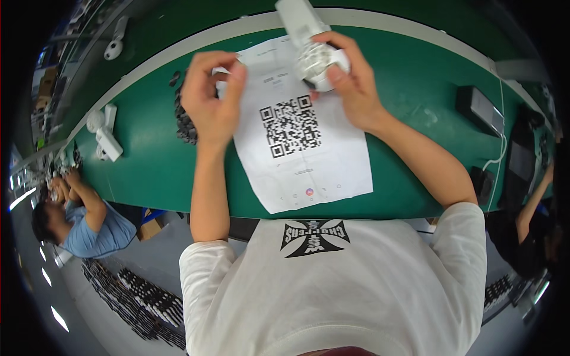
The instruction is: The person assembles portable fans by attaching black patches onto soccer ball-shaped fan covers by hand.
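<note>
So from where I'm standing, way over on the left there's a co-worker in a blue shirt (98, 228) hunched at the same green tabletop (148, 148), with a couple of small white camera units (105, 135) parked on it near them. A pile of small dark parts (185, 121) sits just left of the person's left arm.

The left hand (212, 98) is raised off the tabletop, forearm coming straight up from the lower edge, fingers curled in and pinched on something small and white. I can't tell what it is, it's mostly hidden behind the fingers.

Under both hands lies a white paper sheet (309, 172) with a square black-and-white code printed in the middle, flat on the tabletop, a bit skewed.

The right hand (347, 74) is bent in from the right, wrapped around a white dome-shaped camera (314, 62), thumb pressed on its front. It's rounded, glossy, held above the sheet's top edge, attached to a white blocky base (300, 21) sticking up behind it.
</note>
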Available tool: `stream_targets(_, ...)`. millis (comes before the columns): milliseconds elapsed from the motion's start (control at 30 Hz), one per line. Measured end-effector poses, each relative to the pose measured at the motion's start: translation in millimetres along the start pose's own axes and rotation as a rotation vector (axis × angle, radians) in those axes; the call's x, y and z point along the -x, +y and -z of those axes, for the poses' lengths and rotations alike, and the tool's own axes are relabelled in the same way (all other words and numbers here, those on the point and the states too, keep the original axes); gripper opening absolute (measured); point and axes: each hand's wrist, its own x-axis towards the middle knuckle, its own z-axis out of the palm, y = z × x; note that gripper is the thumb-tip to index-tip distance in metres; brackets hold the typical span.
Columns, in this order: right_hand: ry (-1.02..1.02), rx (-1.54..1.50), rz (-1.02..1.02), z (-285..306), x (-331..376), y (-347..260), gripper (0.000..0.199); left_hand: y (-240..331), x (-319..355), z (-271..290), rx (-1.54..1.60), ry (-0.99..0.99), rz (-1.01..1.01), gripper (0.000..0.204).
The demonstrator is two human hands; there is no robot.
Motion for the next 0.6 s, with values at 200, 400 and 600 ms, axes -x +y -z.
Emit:
stream_targets(200,0.085,-0.078,-0.073,16.0,-20.7,-5.9,0.055,-44.1,-21.9,102.2,-0.792,0.071,0.104,0.014)
stream_targets(400,-0.066,-0.488,-0.333,38.4,-26.7,-12.5,0.074,-73.8,-24.7,111.7,-1.115,-0.108,0.175,0.023)
stream_targets(600,-0.166,-0.307,-0.303,31.9,-25.6,-11.7,0.098,-66.2,-28.1,102.8,-1.153,-0.042,0.278,0.03)
